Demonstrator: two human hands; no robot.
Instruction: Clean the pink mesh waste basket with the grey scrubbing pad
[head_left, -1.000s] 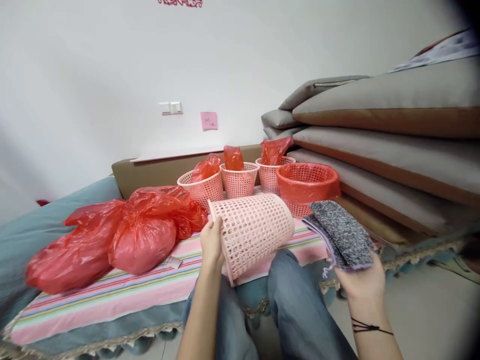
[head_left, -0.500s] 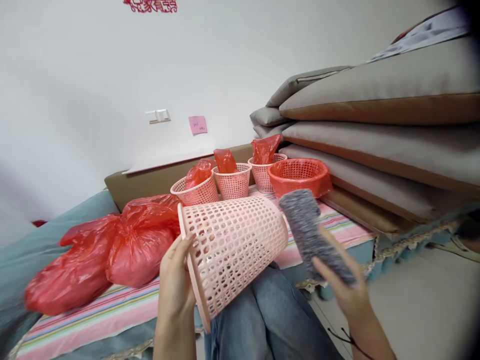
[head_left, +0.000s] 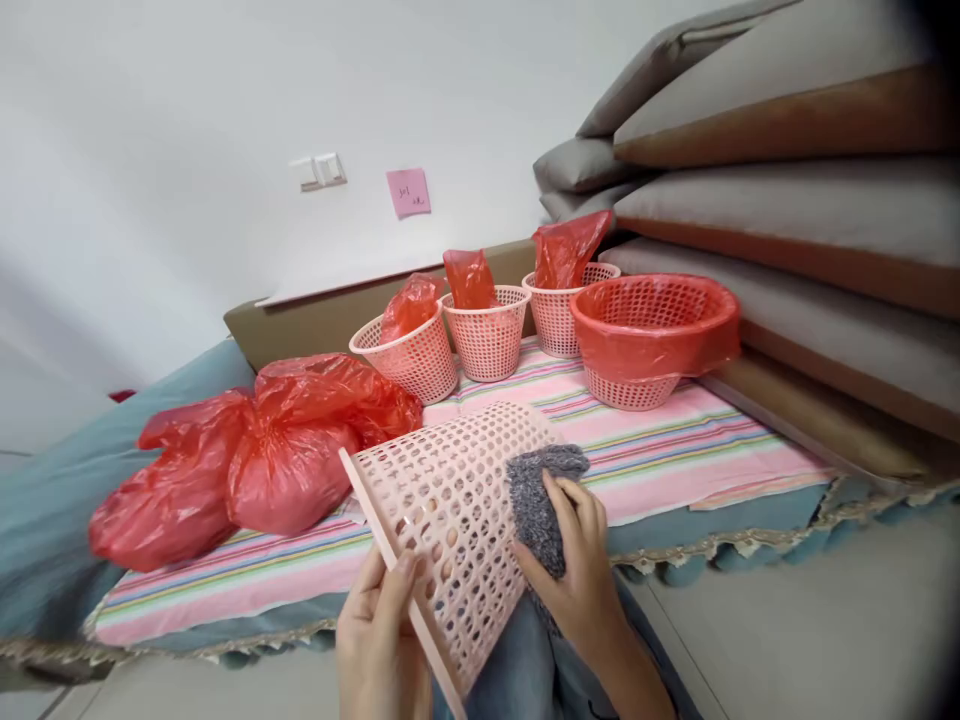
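Note:
A pink perforated plastic basket point(head_left: 442, 510) lies tilted on its side above my lap, its rim toward the left. My left hand point(head_left: 386, 620) is closed on that rim, thumb on the outer wall and fingers on the inside. In my right hand point(head_left: 574, 555) is a grey cloth point(head_left: 536, 505), pressed against the basket's side near its base. The fingers are wrapped round the cloth, and part of it hangs below the hand.
Three pink baskets point(head_left: 487, 335) holding red plastic bags stand at the back, beside a basket lined with a red bag point(head_left: 660, 350). Stuffed red bags point(head_left: 292, 470) lie left on the striped cloth point(head_left: 645, 460). Grey cushions point(head_left: 787, 220) are piled at right.
My right hand has brought the grey cloth leftward from beside the basket onto its wall. The basket sits lower and tilts differently. The view has shifted, too.

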